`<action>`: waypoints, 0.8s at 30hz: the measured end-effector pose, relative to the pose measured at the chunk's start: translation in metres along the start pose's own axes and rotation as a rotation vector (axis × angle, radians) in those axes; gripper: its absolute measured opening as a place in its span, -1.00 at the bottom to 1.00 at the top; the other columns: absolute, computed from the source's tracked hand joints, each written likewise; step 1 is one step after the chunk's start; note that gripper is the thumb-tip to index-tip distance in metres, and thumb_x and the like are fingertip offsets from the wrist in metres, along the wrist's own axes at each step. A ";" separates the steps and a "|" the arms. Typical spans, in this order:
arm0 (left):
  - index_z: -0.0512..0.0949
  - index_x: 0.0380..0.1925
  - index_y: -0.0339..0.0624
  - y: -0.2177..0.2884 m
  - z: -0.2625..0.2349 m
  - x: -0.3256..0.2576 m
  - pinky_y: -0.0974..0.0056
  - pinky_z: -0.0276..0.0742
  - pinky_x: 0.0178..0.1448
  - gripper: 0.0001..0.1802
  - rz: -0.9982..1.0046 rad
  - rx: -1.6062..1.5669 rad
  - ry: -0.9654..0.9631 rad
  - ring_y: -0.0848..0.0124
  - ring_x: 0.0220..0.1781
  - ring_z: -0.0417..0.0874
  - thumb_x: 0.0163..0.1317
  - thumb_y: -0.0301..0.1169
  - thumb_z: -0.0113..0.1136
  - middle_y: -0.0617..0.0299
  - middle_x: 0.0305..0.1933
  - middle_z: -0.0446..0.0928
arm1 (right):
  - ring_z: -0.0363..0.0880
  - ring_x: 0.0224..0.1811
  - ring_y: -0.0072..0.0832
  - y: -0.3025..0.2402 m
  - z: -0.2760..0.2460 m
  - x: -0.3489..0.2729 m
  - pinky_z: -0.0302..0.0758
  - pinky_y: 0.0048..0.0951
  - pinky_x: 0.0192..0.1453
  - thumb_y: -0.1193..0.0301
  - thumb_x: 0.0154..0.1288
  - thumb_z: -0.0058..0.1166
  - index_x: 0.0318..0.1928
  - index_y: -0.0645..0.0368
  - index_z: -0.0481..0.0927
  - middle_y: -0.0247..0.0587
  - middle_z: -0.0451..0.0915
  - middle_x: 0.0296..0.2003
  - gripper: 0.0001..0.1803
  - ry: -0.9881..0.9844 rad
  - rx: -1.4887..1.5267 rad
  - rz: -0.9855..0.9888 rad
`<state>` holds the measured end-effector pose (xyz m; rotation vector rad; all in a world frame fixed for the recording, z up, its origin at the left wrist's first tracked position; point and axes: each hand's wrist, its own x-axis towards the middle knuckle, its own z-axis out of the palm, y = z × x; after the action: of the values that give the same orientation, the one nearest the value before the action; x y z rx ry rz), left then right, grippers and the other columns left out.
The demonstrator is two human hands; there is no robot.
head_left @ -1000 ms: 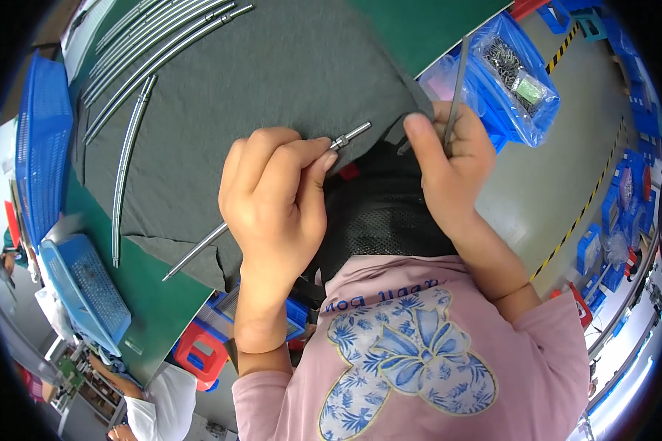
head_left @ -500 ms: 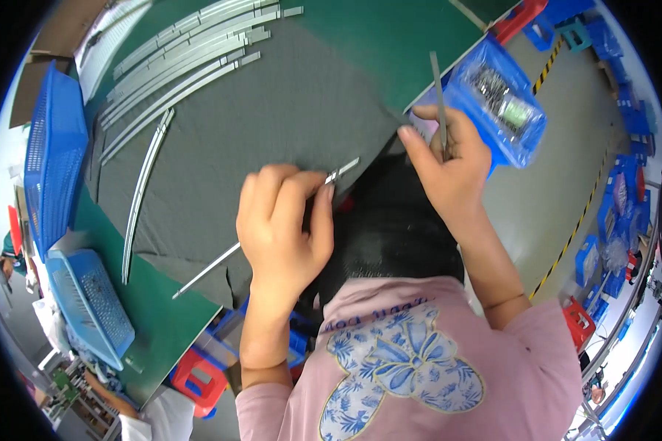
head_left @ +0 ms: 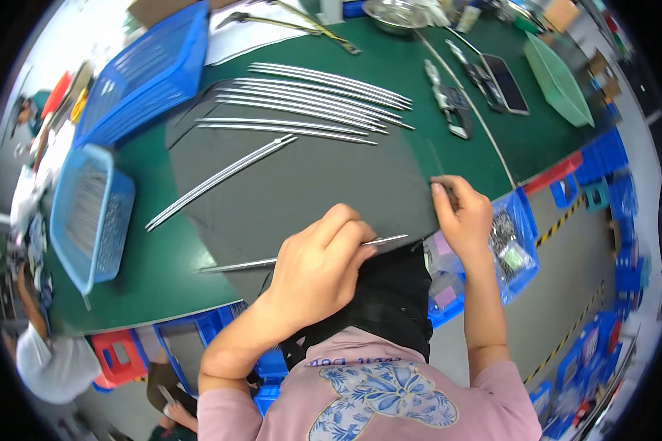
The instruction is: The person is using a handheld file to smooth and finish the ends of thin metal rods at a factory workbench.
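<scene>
My left hand point(head_left: 322, 264) is closed on a thin metal rod point(head_left: 235, 266), held nearly level over the near edge of a grey cloth point(head_left: 272, 187). The rod's other end pokes out past the fingertips. To the right, my right hand point(head_left: 465, 218) pinches its fingers at the cloth's right edge. A faint blurred streak rises above them, apparently the slim grey metal tool. Several similar metal rods point(head_left: 316, 103) lie side by side at the far part of the cloth. A slanting pair of rods point(head_left: 221, 181) lies left of them.
On the left stand a blue basket point(head_left: 151, 77) and a light blue basket point(head_left: 119, 220) holding thin rods. A phone point(head_left: 509, 87), hand tools point(head_left: 449, 99) and a green tray point(head_left: 555, 81) lie far right. A blue bin point(head_left: 524, 275) holds metal parts. Another person point(head_left: 55, 364) is lower left.
The view has swung, showing more of the table. My left hand still holds the rod, now more level. My right hand's tool, clear before, is now only a blur.
</scene>
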<state>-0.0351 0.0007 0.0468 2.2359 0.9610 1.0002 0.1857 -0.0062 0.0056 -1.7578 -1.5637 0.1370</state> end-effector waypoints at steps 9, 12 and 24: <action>0.40 -0.49 -0.24 -0.068 -0.004 0.098 0.14 0.41 -0.37 -0.90 0.346 0.274 -0.051 0.10 -0.38 0.49 0.00 -0.51 0.11 0.11 -0.41 0.37 | 0.49 -0.65 -0.35 0.000 0.005 0.004 0.36 -0.37 -0.54 0.39 0.10 0.11 -0.39 0.14 0.59 -0.22 0.52 -0.65 -0.89 0.032 -0.103 -0.048; 0.42 -0.46 -0.22 -0.099 0.000 0.117 0.13 0.42 -0.32 -0.91 0.340 0.356 -0.094 0.11 -0.34 0.50 0.02 -0.50 0.11 0.13 -0.38 0.39 | 0.51 -0.63 -0.33 -0.001 0.007 0.001 0.38 -0.36 -0.53 0.37 0.08 0.11 -0.39 0.12 0.59 -0.23 0.52 -0.65 -0.89 0.065 -0.149 -0.056; 0.48 -0.47 -0.18 -0.103 -0.026 0.062 0.18 0.44 -0.23 -0.84 0.207 0.551 0.019 0.19 -0.27 0.49 -0.10 -0.48 0.23 0.18 -0.40 0.43 | 0.55 -0.59 -0.33 0.008 0.009 -0.001 0.41 -0.38 -0.51 0.39 0.03 0.15 -0.42 0.11 0.59 -0.24 0.57 -0.59 -0.91 0.088 -0.138 -0.016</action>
<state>-0.0664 0.1160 0.0191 2.8302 1.1361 0.9224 0.1870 -0.0026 -0.0058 -1.8309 -1.5542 -0.0568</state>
